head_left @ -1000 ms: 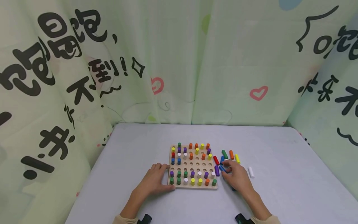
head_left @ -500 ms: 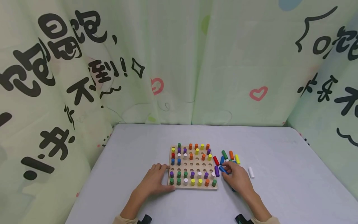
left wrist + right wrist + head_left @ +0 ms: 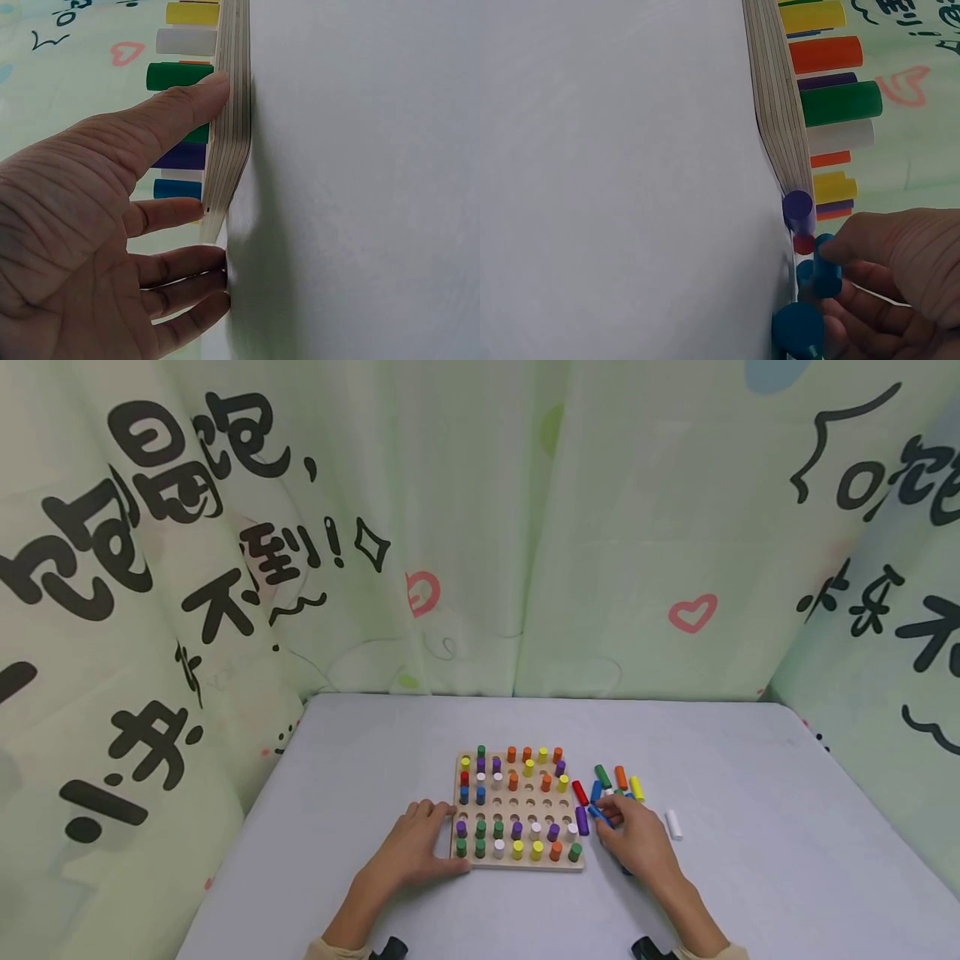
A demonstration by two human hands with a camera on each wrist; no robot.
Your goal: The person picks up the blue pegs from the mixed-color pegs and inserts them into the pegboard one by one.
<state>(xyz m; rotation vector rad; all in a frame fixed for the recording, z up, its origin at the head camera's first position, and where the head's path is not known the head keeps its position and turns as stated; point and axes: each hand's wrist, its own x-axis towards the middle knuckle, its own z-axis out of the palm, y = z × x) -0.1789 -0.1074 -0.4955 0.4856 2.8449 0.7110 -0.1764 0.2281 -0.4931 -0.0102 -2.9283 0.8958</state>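
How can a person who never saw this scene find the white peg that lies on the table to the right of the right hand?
On the table, start from the wooden pegboard and go right, past the right hand. Just beyond that hand lies the white peg, on its side. Unlike the coloured loose pegs clustered nearer the board, it lies alone.

Head view: from above, well back, facing forward and down across the tabletop to the curtain. Left wrist view: low, close to the left hand, turned sideways, facing the pegboard. Right wrist view: equally close to the right hand, turned the opposite way. All three share the pegboard's near edge.
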